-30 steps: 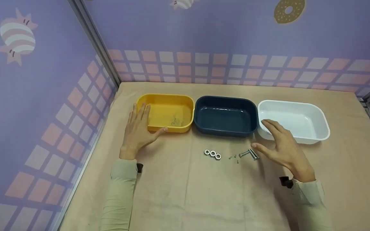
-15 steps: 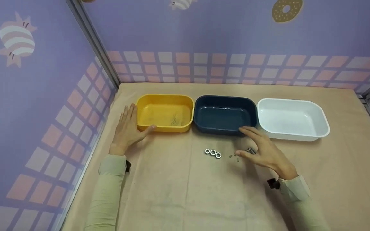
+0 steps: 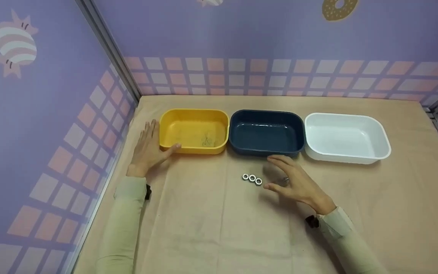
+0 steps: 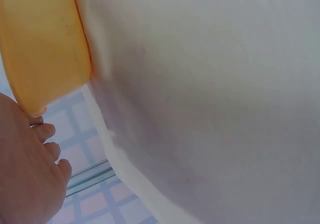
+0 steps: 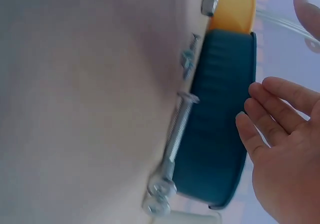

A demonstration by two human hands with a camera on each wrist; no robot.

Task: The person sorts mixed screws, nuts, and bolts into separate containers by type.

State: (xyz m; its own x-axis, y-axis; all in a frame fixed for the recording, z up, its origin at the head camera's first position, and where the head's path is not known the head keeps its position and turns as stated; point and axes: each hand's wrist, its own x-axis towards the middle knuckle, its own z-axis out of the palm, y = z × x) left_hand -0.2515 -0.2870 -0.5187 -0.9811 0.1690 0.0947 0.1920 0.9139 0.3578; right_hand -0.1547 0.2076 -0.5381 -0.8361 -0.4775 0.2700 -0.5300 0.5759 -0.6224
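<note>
My left hand [image 3: 146,152] lies along the left end of the yellow bin [image 3: 194,150], fingers extended, thumb by its front rim. My right hand [image 3: 299,184] hovers over the table with relaxed, spread fingers and holds nothing. Just left of its thumb, three hex nuts [image 3: 252,178] lie in a slanting row. The right hand mostly hides the hardware under it in the head view. From the right wrist, large bolts [image 5: 180,124] appear, with small screws [image 5: 187,59] beyond them and a nut [image 5: 210,0] farther off.
A dark blue bin [image 3: 266,150] stands in the middle of the row and a white bin [image 3: 348,156] at its right. Small dark marks or bits [image 3: 206,141], too fine to identify, show in the yellow bin. Patterned walls [image 3: 242,76] border the cloth-covered table [image 3: 192,228].
My right hand has moved left from in front of the white bin, over the bolts and small screws toward the nuts. My left hand has shifted left, off the yellow bin's inside edge.
</note>
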